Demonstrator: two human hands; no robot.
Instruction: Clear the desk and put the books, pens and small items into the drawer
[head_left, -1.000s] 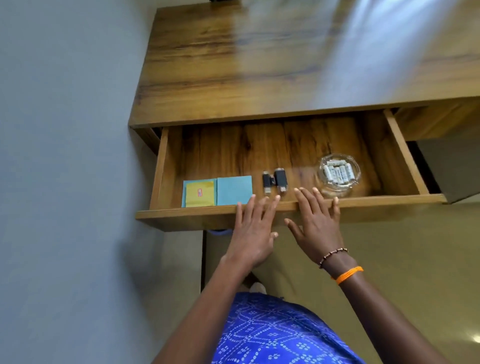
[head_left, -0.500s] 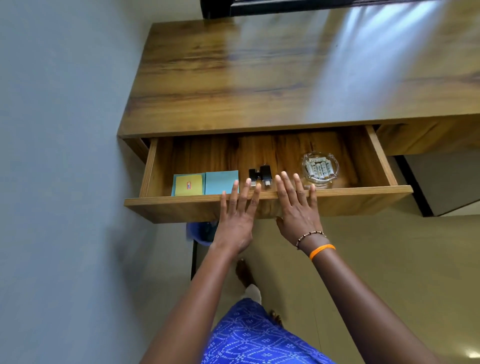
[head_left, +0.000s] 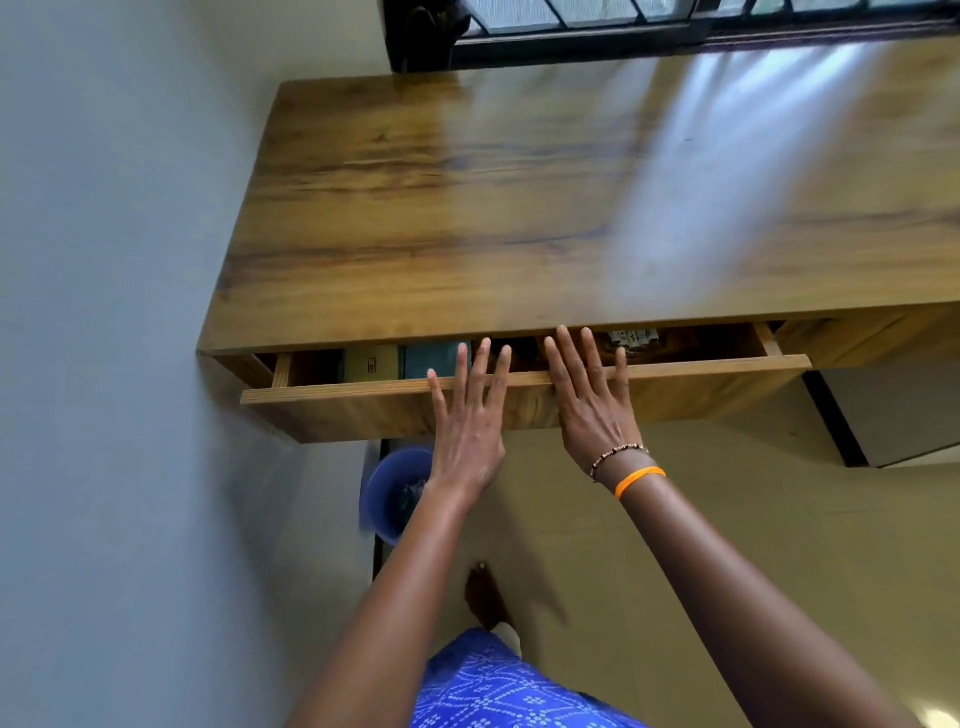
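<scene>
**woodgrain_fan:** The desk (head_left: 519, 208) is showing off a glossy wood-grain top, warm brown with dark streaks, and window light is smearing pale across it out beyond the right hand. The drawer (head_left: 363, 410) below is wearing the same veneer on its flat front, with a paler raw-looking strip along the top edge. Only a thin slot is showing between that edge and the desk lip.

**deskjockey:** What are the hands doing?

**woodgrain_fan:** Both are lying flat on the drawer front, fingers straight and spread, gripping nothing. The left hand (head_left: 470, 431) is pressing its palm on the panel, fingertips poking over the top edge. The right hand (head_left: 595, 410) is sitting just beside it, apart from it, its fingers reaching nearly to the underside of the desk. A beaded bracelet (head_left: 618, 453) and an orange band (head_left: 639, 480) are hugging that wrist.

**deskjockey:** Anything visible inside?

**woodgrain_fan:** Barely. Past the left fingertips, towards the wall, a yellowish pad (head_left: 371, 362) and a teal pad (head_left: 431, 358) are lying flat side by side. Just beyond the right fingers, a glass dish (head_left: 631, 343) of small pale cylinders is peeking out in shadow. Between the hands it's too dark to tell.

**deskjockey:** And below?

**woodgrain_fan:** A round blue bin (head_left: 395, 493) is sitting on the floor by the left wrist, blurry.
</scene>
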